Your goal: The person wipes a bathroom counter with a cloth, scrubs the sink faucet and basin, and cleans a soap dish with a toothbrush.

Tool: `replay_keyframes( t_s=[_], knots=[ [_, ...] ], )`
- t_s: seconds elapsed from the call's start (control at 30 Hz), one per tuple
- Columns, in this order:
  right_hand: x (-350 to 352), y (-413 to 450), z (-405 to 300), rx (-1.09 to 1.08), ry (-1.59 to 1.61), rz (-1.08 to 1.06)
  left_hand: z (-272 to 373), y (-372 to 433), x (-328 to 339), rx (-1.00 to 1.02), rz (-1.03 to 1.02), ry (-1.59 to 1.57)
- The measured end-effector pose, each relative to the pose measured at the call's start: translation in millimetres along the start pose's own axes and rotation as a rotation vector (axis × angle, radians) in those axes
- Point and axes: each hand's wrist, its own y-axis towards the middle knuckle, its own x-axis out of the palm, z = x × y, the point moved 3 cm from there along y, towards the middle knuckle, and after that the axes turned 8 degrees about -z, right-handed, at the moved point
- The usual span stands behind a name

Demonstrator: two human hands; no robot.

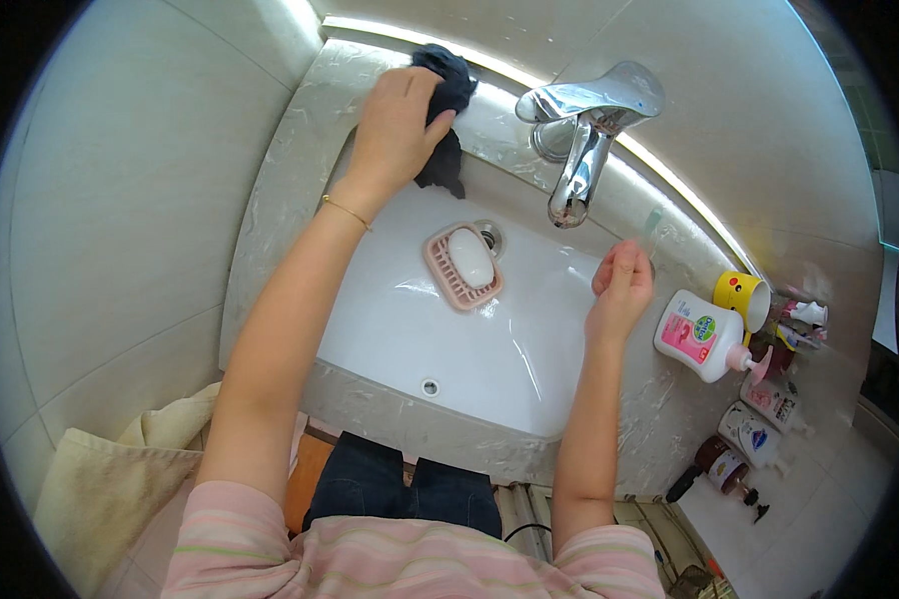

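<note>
My left hand (pixel 398 123) is at the back left corner of the sink, gripping a bunched black cloth (pixel 449 82). Part of this cloth rests on the counter ledge, and its lower end hangs over the basin edge. Above the right rim of the white basin (pixel 449 344), my right hand (pixel 623 278) has its fingers curled together, with nothing visible in them. A pink slatted soap dish (pixel 464 297) sits in the basin beside the metal drain (pixel 492 236). It carries a white bar of soap (pixel 471 258).
A chrome faucet (pixel 580 165) rises behind the basin. Along the right counter (pixel 644 419) stand a Dettol pump bottle (pixel 697 335), a yellow cup (pixel 738 299) and several other bottles, including a dark brown pump bottle (pixel 723 464). At lower left hangs a cream towel (pixel 112 494).
</note>
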Motion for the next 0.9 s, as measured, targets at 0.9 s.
replay_keyframes(
  t_s=[0.9],
  knots=[
    [-65.9,-84.9,-29.5,0.264,-0.856,0.057,82.6,-79.5,32.1,-1.067,-0.398,-2.384]
  ],
)
